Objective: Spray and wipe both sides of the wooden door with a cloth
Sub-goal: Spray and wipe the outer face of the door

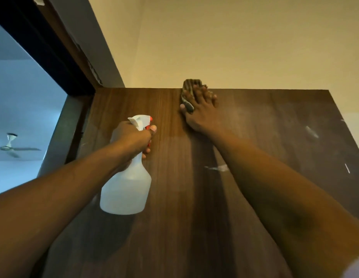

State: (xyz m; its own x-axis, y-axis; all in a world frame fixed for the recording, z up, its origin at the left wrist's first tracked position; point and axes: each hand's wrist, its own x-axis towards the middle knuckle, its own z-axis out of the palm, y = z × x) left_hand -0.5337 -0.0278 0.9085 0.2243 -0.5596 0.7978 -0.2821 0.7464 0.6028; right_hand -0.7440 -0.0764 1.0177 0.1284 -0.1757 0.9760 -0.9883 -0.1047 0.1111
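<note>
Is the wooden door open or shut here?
Open. The wooden door stands swung away from its frame, and a ceiling fan shows through the opening.

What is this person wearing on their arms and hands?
No gloves on the left hand or right hand, and no watch or bracelet. Both forearms are bare, no sleeves in view; a pale blur at the lower right corner might be fabric, too unclear to tell.

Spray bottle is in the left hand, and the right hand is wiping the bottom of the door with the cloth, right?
Not quite. The head view shows the right hand pressing the cloth at the top edge of the wooden door, not the bottom. The left hand does hold the spray bottle.
</note>
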